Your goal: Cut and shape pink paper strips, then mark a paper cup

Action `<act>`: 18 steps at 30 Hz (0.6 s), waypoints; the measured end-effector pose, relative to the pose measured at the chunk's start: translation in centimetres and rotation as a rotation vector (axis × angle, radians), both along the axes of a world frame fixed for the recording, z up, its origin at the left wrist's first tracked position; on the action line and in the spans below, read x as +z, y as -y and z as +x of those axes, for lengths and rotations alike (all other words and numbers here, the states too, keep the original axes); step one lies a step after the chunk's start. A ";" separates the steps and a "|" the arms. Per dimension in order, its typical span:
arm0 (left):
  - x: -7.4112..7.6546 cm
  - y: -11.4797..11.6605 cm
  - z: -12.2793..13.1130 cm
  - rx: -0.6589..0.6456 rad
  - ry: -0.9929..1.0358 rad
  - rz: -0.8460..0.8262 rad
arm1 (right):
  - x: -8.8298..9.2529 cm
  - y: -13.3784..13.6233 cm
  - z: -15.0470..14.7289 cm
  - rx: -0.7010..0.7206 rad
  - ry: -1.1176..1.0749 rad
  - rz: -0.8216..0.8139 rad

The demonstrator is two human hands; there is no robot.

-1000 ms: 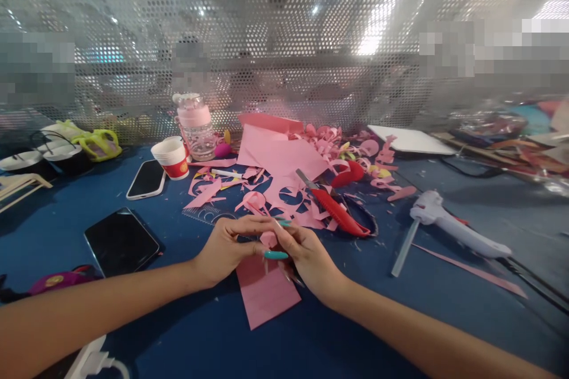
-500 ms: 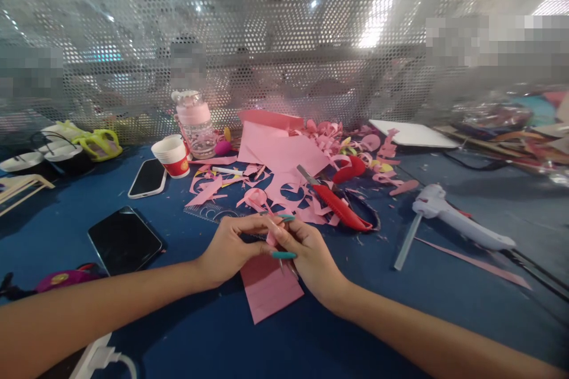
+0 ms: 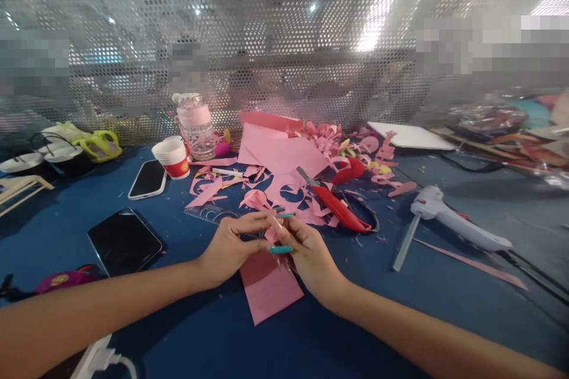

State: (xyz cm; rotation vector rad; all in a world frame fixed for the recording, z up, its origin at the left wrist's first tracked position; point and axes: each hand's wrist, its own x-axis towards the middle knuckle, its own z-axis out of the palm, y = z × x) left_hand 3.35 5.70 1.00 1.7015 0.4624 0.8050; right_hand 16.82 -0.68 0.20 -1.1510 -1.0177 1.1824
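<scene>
My left hand [image 3: 229,249] and my right hand [image 3: 313,254] meet over the middle of the table, their fingers closed. Between the fingertips is a small piece of pink paper [image 3: 271,237], pinched by my left hand. My right hand grips a small tool with teal handles [image 3: 281,249]; its metal part is blurred and partly hidden, so its exact kind is unclear. Under the hands lies a flat pink paper sheet [image 3: 272,293]. Just beyond them sits a rolled pink paper shape [image 3: 255,199] beside a clear ruler [image 3: 207,213].
Pink sheets [image 3: 284,151] and scraps spread behind my hands, with red-handled scissors [image 3: 340,207] on them. A white glue gun [image 3: 462,222] lies right. Two phones [image 3: 124,241], paper cups [image 3: 172,159] and a bottle [image 3: 194,127] stand left. Perforated sheeting [image 3: 284,29] closes the back.
The teal handles have shifted and tilted slightly, and the lower one sits a little higher and further left. My fingers have moved a little; the pink sheet stays beneath.
</scene>
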 end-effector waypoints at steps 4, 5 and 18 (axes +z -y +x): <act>0.0 0.2 -0.1 0.125 -0.050 0.066 | 0.0 0.4 -0.2 -0.061 0.091 0.019; 0.1 0.2 -0.1 0.165 -0.059 0.072 | 0.1 0.4 -0.2 -0.067 0.121 0.019; 0.3 2.1 0.5 0.208 -0.323 0.158 | 0.2 0.9 -1.1 -0.140 0.353 0.059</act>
